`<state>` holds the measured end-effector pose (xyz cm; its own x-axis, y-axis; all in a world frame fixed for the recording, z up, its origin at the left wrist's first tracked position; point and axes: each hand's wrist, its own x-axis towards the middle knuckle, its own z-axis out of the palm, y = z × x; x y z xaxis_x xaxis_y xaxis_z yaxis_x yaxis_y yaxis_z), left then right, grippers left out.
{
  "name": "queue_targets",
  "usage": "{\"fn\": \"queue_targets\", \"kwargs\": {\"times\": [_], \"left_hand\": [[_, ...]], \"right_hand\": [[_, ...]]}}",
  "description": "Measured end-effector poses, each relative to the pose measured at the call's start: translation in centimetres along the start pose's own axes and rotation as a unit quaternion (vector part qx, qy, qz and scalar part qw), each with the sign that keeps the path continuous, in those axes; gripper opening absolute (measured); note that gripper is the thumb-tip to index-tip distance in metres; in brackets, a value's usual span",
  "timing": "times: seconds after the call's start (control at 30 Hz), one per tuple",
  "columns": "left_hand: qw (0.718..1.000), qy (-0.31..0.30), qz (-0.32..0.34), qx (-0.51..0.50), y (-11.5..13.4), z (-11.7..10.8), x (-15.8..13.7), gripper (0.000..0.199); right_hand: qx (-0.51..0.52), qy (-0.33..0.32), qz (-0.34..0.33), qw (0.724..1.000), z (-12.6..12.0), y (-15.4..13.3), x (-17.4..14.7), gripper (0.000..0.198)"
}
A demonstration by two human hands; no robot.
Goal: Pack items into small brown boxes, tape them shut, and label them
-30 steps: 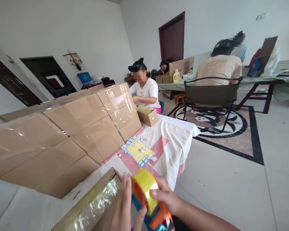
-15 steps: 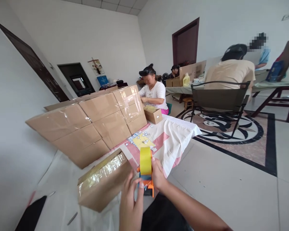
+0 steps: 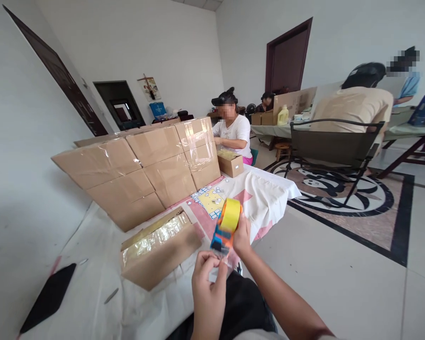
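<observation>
My right hand [image 3: 242, 235] is wrapped round a tape dispenser [image 3: 217, 238] in blue and orange, held tilted above my lap. A yellow roll of packing tape [image 3: 231, 215] sits in it. Just below the dispenser's cutting end, my left hand [image 3: 209, 283] is closed in a pinch on the clear tape end [image 3: 224, 257]. To the left lies a long cardboard box [image 3: 163, 257] with shiny tape along its top; neither hand touches it.
Stacked taped cartons [image 3: 156, 160] form a wall behind the box. A smaller carton [image 3: 231, 164] stands near a seated person in white [image 3: 235, 130]. A cloth [image 3: 265, 198] covers the table. A grey blade-like piece [image 3: 111, 296] and a black flat item [image 3: 49, 297] lie left. A chair [image 3: 335, 146] stands right.
My left hand has come from beside the dispenser to pinch the tape end. The dispenser has tilted and moved slightly right and up. The view has shifted a little left.
</observation>
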<state>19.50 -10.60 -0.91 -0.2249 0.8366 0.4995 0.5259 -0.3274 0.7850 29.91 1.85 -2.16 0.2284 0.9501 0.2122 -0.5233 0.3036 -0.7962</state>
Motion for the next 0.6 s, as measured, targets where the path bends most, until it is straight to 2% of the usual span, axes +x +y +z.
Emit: {"fn": "queue_targets", "kwargs": {"times": [0.1, 0.17, 0.27, 0.33, 0.37, 0.43, 0.53, 0.6], "left_hand": [[1.000, -0.002, -0.010, 0.014, -0.3, -0.2, -0.8, 0.034], [0.999, -0.019, -0.039, 0.014, -0.9, -0.4, -1.1, 0.035], [0.995, -0.054, -0.083, 0.013, -2.0, -0.5, -1.7, 0.039], [0.994, -0.066, -0.078, 0.033, -2.4, -0.6, -2.2, 0.038], [0.995, -0.068, -0.056, 0.054, -2.6, -0.6, -2.5, 0.036], [0.991, -0.063, 0.037, 0.115, -2.6, -0.7, -3.3, 0.029], [0.947, -0.016, 0.232, 0.220, -2.2, -1.5, -4.6, 0.014], [0.925, 0.033, 0.285, 0.250, -2.1, -3.3, -4.9, 0.009]], "right_hand": [[0.112, 0.045, 0.034, 0.992, 1.2, -1.3, 2.7, 0.051], [0.157, 0.054, 0.058, 0.984, 1.4, -1.6, 3.3, 0.043], [0.204, 0.053, 0.133, 0.969, 1.1, -2.0, 2.2, 0.039], [0.219, 0.034, 0.173, 0.960, 0.7, -2.5, 1.0, 0.036], [0.222, 0.010, 0.188, 0.957, 0.4, -2.8, 0.4, 0.034], [0.229, -0.051, 0.205, 0.950, -0.4, -3.6, -0.8, 0.030], [0.211, -0.114, 0.206, 0.949, -2.6, -4.3, -3.1, 0.027], [0.157, -0.117, 0.180, 0.964, -4.6, -4.4, -4.7, 0.028]]}}
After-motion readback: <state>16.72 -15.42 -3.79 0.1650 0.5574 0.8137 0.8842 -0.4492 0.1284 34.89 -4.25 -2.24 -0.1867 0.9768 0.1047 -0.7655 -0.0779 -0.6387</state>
